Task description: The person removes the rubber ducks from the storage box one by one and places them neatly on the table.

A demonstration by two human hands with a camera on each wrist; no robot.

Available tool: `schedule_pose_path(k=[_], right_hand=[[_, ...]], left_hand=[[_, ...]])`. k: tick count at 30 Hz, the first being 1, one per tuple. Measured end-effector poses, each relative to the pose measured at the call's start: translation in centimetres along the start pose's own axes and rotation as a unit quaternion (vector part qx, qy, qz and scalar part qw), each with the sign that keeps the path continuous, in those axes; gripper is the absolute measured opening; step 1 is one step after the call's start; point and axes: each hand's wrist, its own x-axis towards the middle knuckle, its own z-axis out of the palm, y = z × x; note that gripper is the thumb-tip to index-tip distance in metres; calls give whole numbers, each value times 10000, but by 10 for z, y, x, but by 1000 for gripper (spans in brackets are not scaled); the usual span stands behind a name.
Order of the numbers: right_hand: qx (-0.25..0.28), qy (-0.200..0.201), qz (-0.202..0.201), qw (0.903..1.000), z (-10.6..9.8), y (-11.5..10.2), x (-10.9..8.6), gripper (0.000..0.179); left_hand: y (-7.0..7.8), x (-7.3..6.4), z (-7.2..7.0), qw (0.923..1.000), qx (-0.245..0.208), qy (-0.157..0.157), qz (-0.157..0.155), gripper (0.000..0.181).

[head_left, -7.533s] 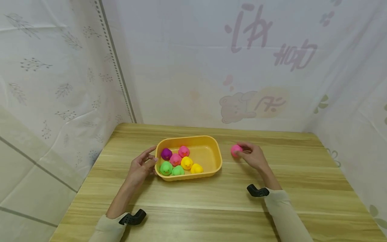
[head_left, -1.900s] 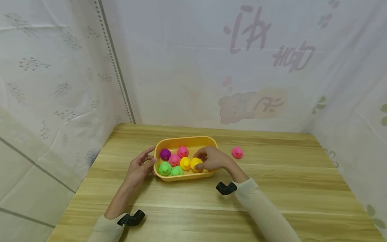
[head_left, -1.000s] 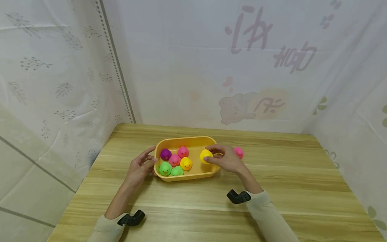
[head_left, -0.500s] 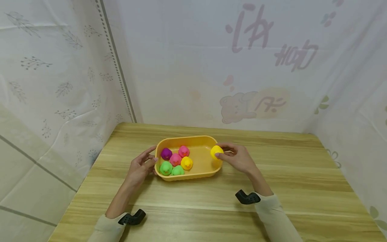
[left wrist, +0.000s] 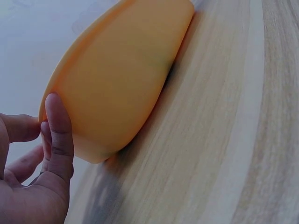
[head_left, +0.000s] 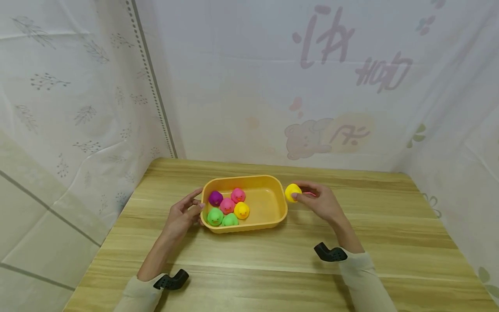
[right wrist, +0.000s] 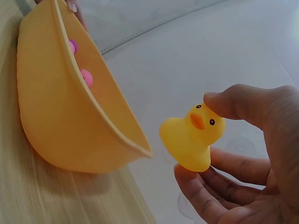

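Observation:
Just past the right rim of an orange-yellow plastic basin (head_left: 269, 208), my right hand (head_left: 323, 203) pinches a yellow rubber duck (head_left: 293, 193) between thumb and fingers. In the right wrist view the duck (right wrist: 187, 140) is tilted, held above table level beside the basin's end. My left hand (head_left: 179, 219) grips the basin's left rim, its fingers and thumb on either side of the wall (left wrist: 117, 84). Inside the basin sit a purple duck (head_left: 215, 198), two pink ducks (head_left: 238, 195), another yellow duck (head_left: 241, 210) and two green ducks (head_left: 215, 217).
A sliver of a pink duck (head_left: 309, 193) on the table shows behind my right fingers; most of it is hidden. The wood-grain table (head_left: 257, 268) runs to patterned white cloth (head_left: 234, 108) at the back and sides.
Earlier my right hand let go of a pink duck on the table, then took the yellow duck from the basin. It has since carried it rightward over the rim. My left hand has stayed put.

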Motion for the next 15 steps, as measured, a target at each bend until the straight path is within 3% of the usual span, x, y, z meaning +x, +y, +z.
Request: schedule_pose_path(k=[15], right_hand=[[-72, 476, 370, 9982, -30, 24, -3, 51]], left_hand=[[-3, 1, -1, 10000, -14, 1, 66, 55]])
